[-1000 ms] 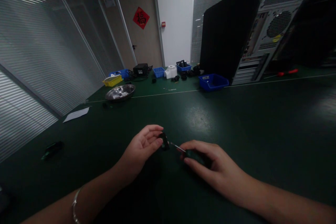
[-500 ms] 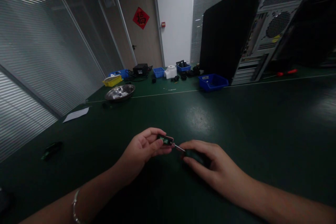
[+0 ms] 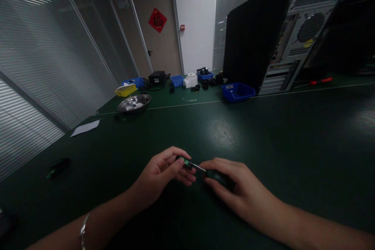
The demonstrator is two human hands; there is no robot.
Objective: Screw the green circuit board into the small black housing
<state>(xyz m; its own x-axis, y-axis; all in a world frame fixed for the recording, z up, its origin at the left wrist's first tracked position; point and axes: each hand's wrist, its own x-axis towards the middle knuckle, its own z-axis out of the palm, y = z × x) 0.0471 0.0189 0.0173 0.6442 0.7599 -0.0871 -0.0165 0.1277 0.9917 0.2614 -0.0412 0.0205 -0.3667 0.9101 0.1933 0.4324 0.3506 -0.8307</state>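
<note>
My left hand (image 3: 164,170) pinches a small dark part with a green circuit board (image 3: 185,161) between thumb and fingers. My right hand (image 3: 231,179) is wrapped around the dark handle of a screwdriver (image 3: 216,177). Its thin metal shaft points left and meets the right end of the board part; the exact spot where the tip touches is too small to make out. Both hands are above the green tabletop near the middle of the view. At far left lies another dark piece with some green on it (image 3: 58,167).
A metal bowl (image 3: 125,106), a yellow bin (image 3: 125,90) and a blue bin (image 3: 238,93) stand toward the back. A large black computer case (image 3: 252,43) rises at right, with a red-handled tool (image 3: 322,81) near it. A white paper (image 3: 84,128) lies left.
The board part has tilted and sits slightly lower in my left hand, whose lower fingers have loosened from it. More of the screwdriver's handle shows in my right hand.
</note>
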